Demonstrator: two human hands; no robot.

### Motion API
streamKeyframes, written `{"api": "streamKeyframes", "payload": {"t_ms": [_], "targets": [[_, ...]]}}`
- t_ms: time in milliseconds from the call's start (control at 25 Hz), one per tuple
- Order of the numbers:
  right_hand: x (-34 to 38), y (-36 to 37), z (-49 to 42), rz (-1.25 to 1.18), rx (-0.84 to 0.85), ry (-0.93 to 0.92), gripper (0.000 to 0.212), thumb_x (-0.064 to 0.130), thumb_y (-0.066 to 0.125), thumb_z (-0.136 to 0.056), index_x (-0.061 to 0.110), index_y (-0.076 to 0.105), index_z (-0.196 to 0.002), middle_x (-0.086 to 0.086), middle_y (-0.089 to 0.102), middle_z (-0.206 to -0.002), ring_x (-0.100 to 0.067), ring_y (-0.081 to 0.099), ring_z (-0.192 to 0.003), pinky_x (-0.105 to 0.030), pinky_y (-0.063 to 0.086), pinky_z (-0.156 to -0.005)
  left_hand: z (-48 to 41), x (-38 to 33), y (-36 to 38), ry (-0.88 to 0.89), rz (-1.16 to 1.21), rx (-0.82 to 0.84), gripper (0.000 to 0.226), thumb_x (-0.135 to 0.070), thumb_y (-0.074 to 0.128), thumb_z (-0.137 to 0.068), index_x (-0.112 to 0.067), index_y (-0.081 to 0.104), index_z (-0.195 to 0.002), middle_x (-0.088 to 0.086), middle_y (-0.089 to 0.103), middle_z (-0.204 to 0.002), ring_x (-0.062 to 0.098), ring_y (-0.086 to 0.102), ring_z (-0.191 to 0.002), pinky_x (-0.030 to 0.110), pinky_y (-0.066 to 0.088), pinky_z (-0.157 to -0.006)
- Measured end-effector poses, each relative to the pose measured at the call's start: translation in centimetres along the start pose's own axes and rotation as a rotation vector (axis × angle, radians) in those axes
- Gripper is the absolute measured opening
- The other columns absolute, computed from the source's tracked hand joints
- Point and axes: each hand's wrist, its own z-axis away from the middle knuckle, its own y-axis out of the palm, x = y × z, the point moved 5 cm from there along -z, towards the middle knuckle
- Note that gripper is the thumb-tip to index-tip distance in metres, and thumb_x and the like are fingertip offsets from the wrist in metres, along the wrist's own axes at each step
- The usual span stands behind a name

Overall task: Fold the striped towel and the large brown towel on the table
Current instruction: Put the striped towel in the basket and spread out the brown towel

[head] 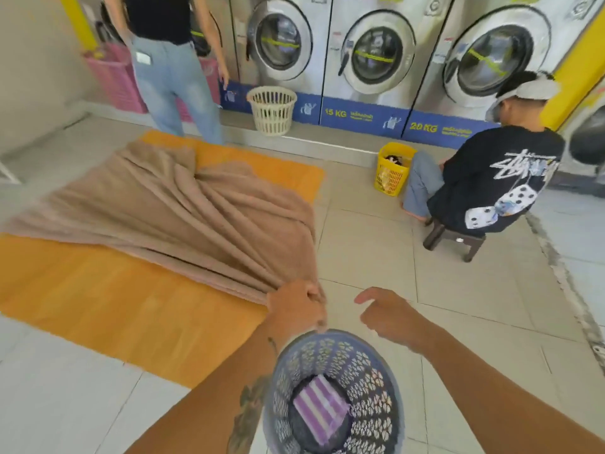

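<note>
The large brown towel (170, 208) lies spread and rumpled over an orange wooden table top (98, 309). My left hand (296, 306) grips a bunched corner of it at the table's near right edge. My right hand (389, 314) hovers just to the right, fingers loosely curled, holding nothing. The purple-and-white striped towel (320, 412) lies folded at the bottom of a blue-grey plastic basket (376, 371) directly below my hands.
A row of washing machines (376, 50) lines the far wall. One person (173, 70) stands beyond the table, another (491, 178) sits on a low stool at right. A cream basket (272, 109), a yellow basket (393, 170) and pink baskets (114, 80) stand on the tiled floor.
</note>
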Motion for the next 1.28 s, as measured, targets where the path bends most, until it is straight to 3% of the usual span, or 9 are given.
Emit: {"api": "streamKeyframes", "payload": {"t_ms": [80, 280, 400, 520, 680, 840, 1040, 1160, 1280], "targets": [[0.9, 0.4, -2.0, -0.025, 0.012, -0.008, 0.033, 0.005, 0.051, -0.089, 0.027, 0.056, -0.112, 0.0, 0.059, -0.095, -0.017, 0.055, -0.076, -0.023, 0.042, -0.059, -0.3, 0.9, 1.0, -0.011, -0.054, 0.125, 0.027, -0.03, 0.053, -0.073, -0.021, 0.071, -0.092, -0.011, 0.068, -0.086, 0.017, 0.063, -0.084, 0.039, 0.051, -0.092], [4.4, -0.6, -5.9, 0.015, 0.101, -0.019, 0.036, 0.007, 0.051, -0.088, 0.027, 0.057, -0.117, -0.001, 0.062, -0.095, -0.014, 0.056, -0.069, -0.024, 0.042, -0.055, 1.1, 4.2, 5.3, -0.064, -0.176, 0.33, 0.025, -0.014, 0.045, -0.077, -0.016, 0.07, -0.08, -0.004, 0.067, -0.074, 0.02, 0.064, -0.075, 0.025, 0.04, -0.067], [8.0, -2.8, -10.1, 0.05, 0.117, -0.123, 0.036, 0.008, 0.05, -0.089, 0.022, 0.054, -0.122, 0.003, 0.055, -0.092, -0.009, 0.052, -0.07, -0.021, 0.037, -0.053, -0.8, 3.8, 3.6, -0.153, 0.021, 0.174, 0.028, -0.016, 0.051, -0.092, -0.022, 0.072, -0.109, -0.006, 0.071, -0.103, 0.012, 0.065, -0.09, 0.019, 0.047, -0.074], [11.2, -3.7, -15.0, 0.168, 0.153, -0.254, 0.04, 0.002, 0.045, -0.087, -0.002, 0.054, -0.126, -0.008, 0.056, -0.087, -0.024, 0.051, -0.073, -0.028, 0.039, -0.062, -3.6, 3.3, -0.1, -0.262, 0.233, -0.161, 0.03, -0.01, 0.05, -0.092, -0.027, 0.07, -0.106, -0.01, 0.066, -0.101, 0.009, 0.062, -0.094, 0.023, 0.051, -0.085], [12.8, -3.3, -20.9, 0.296, 0.251, -0.397, 0.051, 0.002, 0.047, -0.085, 0.006, 0.049, -0.137, -0.015, 0.056, -0.131, -0.029, 0.055, -0.114, -0.042, 0.048, -0.095, -5.9, 3.9, -4.0, -0.431, 0.285, -0.631, 0.029, -0.006, 0.052, -0.093, -0.024, 0.069, -0.107, -0.006, 0.061, -0.1, 0.016, 0.061, -0.091, 0.032, 0.055, -0.087], [15.5, -3.3, -27.5, 0.447, 0.148, -0.571, 0.052, 0.007, 0.051, -0.085, 0.016, 0.049, -0.136, -0.01, 0.049, -0.133, -0.031, 0.047, -0.12, -0.046, 0.048, -0.096, -8.3, 5.4, -2.4, -0.643, 0.041, -0.39, 0.059, -0.03, 0.062, -0.088, -0.036, 0.041, -0.143, -0.001, 0.034, -0.141, 0.027, 0.035, -0.13, 0.04, 0.036, -0.109], [18.6, -2.1, -32.6, 0.49, 0.091, -0.591, 0.05, 0.017, 0.056, -0.092, 0.016, 0.038, -0.139, -0.013, 0.049, -0.131, -0.035, 0.046, -0.121, -0.049, 0.048, -0.093, -10.8, 6.9, -2.2, -0.746, -0.191, -0.315, 0.084, -0.032, 0.073, -0.073, -0.048, 0.024, -0.14, -0.001, 0.024, -0.134, 0.028, 0.03, -0.123, 0.045, 0.042, -0.101], [17.9, -0.6, -32.6, 0.53, 0.192, -0.58, 0.049, 0.014, 0.06, -0.091, 0.016, 0.034, -0.132, -0.009, 0.058, -0.11, -0.033, 0.06, -0.098, -0.044, 0.052, -0.078, -11.1, 6.8, -2.4, -0.769, -0.187, -0.338, 0.082, -0.028, 0.073, -0.072, -0.049, 0.026, -0.137, -0.003, 0.024, -0.13, 0.026, 0.03, -0.119, 0.043, 0.041, -0.097], [16.3, -2.7, -31.8, 0.668, 0.066, -0.672, 0.037, 0.01, 0.059, -0.088, 0.014, 0.045, -0.122, -0.006, 0.059, -0.103, -0.031, 0.062, -0.093, -0.04, 0.051, -0.075, -10.5, 5.8, -1.4, -0.771, -0.207, -0.411, 0.071, -0.028, 0.067, -0.077, -0.045, 0.03, -0.136, -0.004, 0.023, -0.135, 0.025, 0.029, -0.122, 0.043, 0.042, -0.101]]}}
